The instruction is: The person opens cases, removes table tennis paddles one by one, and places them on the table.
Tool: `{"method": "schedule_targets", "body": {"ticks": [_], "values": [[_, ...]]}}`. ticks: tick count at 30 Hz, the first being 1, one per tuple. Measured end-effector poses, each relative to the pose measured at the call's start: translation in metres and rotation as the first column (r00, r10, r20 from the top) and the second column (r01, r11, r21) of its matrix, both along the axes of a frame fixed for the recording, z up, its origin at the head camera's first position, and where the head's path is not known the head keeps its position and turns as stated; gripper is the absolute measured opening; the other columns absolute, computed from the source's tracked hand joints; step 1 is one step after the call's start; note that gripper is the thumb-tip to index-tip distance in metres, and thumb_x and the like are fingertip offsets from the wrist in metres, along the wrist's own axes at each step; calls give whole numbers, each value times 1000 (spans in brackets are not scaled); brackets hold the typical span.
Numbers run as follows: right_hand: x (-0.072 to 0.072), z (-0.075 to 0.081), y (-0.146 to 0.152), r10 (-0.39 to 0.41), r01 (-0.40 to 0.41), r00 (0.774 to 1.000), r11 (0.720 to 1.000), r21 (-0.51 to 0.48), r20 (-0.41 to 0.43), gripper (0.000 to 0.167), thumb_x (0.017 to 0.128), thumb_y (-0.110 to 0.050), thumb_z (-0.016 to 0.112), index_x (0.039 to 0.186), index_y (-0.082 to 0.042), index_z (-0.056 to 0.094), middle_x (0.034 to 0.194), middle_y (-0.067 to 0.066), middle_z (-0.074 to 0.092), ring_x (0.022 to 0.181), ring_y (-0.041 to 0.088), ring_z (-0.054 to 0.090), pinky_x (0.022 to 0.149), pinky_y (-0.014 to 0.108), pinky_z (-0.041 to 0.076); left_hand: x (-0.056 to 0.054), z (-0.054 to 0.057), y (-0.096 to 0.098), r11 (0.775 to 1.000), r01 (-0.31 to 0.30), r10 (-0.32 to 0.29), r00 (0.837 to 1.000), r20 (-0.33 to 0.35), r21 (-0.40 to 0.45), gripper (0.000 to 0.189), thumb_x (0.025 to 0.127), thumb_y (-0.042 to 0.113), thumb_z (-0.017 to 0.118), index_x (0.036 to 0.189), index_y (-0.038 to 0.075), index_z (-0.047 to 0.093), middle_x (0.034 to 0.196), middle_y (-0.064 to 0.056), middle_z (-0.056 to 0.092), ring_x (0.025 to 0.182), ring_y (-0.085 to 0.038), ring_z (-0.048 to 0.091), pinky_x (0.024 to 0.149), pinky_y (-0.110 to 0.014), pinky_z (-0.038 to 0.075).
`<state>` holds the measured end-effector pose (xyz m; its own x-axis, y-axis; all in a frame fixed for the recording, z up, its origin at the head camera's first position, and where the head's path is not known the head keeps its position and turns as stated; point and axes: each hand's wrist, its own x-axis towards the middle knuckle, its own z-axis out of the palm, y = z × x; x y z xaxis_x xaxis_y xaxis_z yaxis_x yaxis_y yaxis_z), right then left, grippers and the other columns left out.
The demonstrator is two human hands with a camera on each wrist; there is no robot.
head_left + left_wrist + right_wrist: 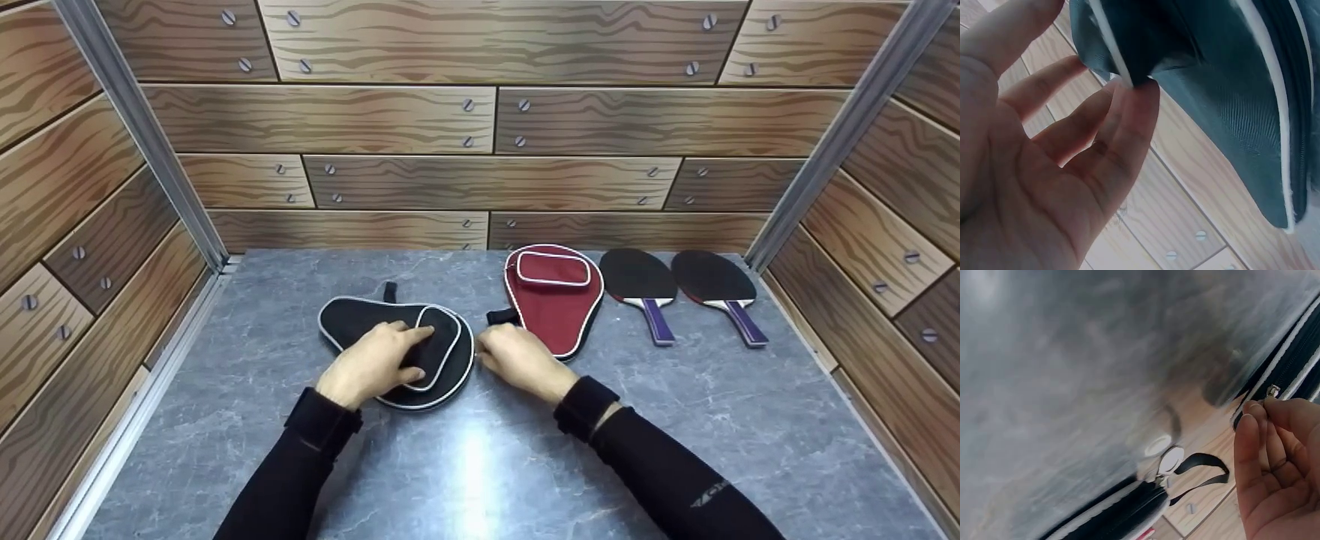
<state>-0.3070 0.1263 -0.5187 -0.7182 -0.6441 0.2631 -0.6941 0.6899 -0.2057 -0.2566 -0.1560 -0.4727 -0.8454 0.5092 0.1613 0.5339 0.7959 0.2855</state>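
A black paddle case with white piping [442,397] lies on its side on the table, its rounded end toward my right hand. My left hand [375,360] rests over its small front pocket [436,352], fingers spread and fingertips touching the white-edged pocket in the left wrist view [1109,42]. At the case's rounded edge, my right hand [521,360] pinches the small metal zipper pull [1273,391] between thumb and fingers. The zipper teeth [1292,365] run along the case's side. Part of the case is hidden under my left hand.
Just beyond my right hand lies a red paddle case [559,315] with a black wrist strap [501,316]. Two black table tennis paddles with purple handles [658,322] [746,324] lie farther right. Wood-patterned walls [487,120] enclose the grey table [660,420].
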Motion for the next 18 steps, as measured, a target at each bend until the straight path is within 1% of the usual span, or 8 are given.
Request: {"method": "schedule_targets", "body": {"ticks": [6, 10, 13, 15, 18], "values": [[-9, 1, 1, -62, 62, 998, 998, -3, 26, 17, 99, -5, 79, 84, -11, 76, 84, 9, 77, 82, 30, 78, 75, 55, 66, 2, 0, 2, 1000, 14, -14, 1000, 13, 4, 66, 99, 18, 94, 158, 0, 69, 136, -31, 78, 124, -46, 80, 110, -60, 67], [-15, 3, 0, -75, 75, 997, 997, 3, 16, 17, 99, -5, 79, 84, -12, 76, 83, 8, 77, 83, 31, 80, 76, 56, 66, 0, 0, -3, 1000, -8, 9, 999, 36, -9, 67, 101, 23, 94, 160, 3, 69, 141, -30, 76, 129, -47, 78, 115, -61, 65], [-20, 6, -1, -76, 76, 997, 997, 10, 2, 17, 99, -4, 79, 84, -11, 76, 85, 10, 80, 86, 35, 81, 77, 59, 66, -3, 2, -10, 998, -16, 17, 999, 28, -53, 71, 101, 33, 93, 163, 8, 69, 144, -25, 75, 134, -46, 74, 119, -62, 62], [-23, 8, -2, -77, 77, 997, 997, 18, -1, 16, 99, -4, 79, 84, -10, 76, 87, 12, 81, 89, 37, 83, 78, 60, 67, -6, 1, -16, 996, 2, -1, 1000, 13, -87, 74, 101, 39, 93, 165, 12, 68, 148, -23, 73, 138, -46, 70, 121, -64, 60], [-26, 9, -4, -83, 82, 997, 996, 33, 4, 16, 100, -4, 78, 85, -10, 77, 90, 13, 83, 91, 39, 83, 79, 61, 67, -9, -2, -25, 992, 46, -45, 999, 4, -116, 80, 101, 48, 91, 169, 16, 65, 157, -22, 69, 147, -48, 65, 126, -66, 57]]}}
